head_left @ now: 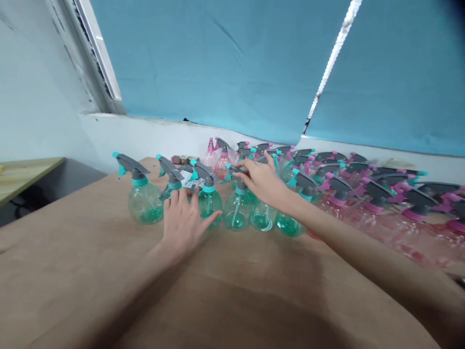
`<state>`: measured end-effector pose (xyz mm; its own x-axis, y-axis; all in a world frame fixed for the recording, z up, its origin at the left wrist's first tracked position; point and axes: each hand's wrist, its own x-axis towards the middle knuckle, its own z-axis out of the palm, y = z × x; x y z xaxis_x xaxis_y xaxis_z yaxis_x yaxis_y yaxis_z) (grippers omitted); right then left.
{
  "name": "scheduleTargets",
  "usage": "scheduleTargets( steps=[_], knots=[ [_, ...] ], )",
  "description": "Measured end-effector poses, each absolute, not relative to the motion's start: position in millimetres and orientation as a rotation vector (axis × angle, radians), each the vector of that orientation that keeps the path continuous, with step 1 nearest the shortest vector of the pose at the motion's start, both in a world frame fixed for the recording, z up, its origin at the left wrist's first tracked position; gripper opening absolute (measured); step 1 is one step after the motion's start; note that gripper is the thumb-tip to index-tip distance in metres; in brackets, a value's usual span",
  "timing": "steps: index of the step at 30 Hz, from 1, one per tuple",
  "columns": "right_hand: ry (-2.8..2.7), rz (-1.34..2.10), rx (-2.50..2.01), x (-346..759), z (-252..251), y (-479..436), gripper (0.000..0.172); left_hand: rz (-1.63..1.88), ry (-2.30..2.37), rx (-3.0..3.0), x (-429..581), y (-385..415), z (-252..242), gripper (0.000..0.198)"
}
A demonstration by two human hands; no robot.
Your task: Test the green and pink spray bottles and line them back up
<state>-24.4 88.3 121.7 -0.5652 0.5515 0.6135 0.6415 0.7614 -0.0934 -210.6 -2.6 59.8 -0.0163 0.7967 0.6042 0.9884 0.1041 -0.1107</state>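
Round clear spray bottles with green bases and grey-and-teal trigger heads stand upright in a front row. My left hand (pixel 181 215), fingers extended and thumb out to the side, is in front of the second spray bottle (pixel 174 185) and beside the third spray bottle (pixel 209 201). It partly hides both, and I see no grip on either. My right hand (pixel 264 180) reaches over the row. Its thumb and a finger are at the grey head of the fourth spray bottle (pixel 237 211), while other fingers stretch forward. Further green bottles (pixel 262 216) stand below that hand.
Many pink spray bottles (pixel 374 213) crowd the right side, with more bottles behind. At the left end stands another green bottle (pixel 145 201). Small items (pixel 185 160) lie near the white wall. The brown tabletop (pixel 232 291) spans the front; a separate wooden table (pixel 29 177) is at far left.
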Motion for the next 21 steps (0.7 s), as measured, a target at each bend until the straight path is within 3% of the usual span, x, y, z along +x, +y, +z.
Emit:
scheduleTargets(
  steps=[10, 17, 21],
  knots=[
    [-2.346, -0.237, -0.846, -11.7, 124.8, 52.8, 0.024, -0.801, -1.614, -2.059, -185.8, -60.6, 45.1, 0.048],
    [-2.382, -0.098, -0.753, 21.2, 126.4, 7.6, 0.025, -1.091, -1.948, -2.431, -143.6, -67.1, 19.5, 0.073],
    [-2.372, 0.037, -0.804, 53.8, 126.6, -13.3, 0.029, -1.288, -1.969, -2.627, -110.4, -70.7, 15.2, 0.074]
  ],
)
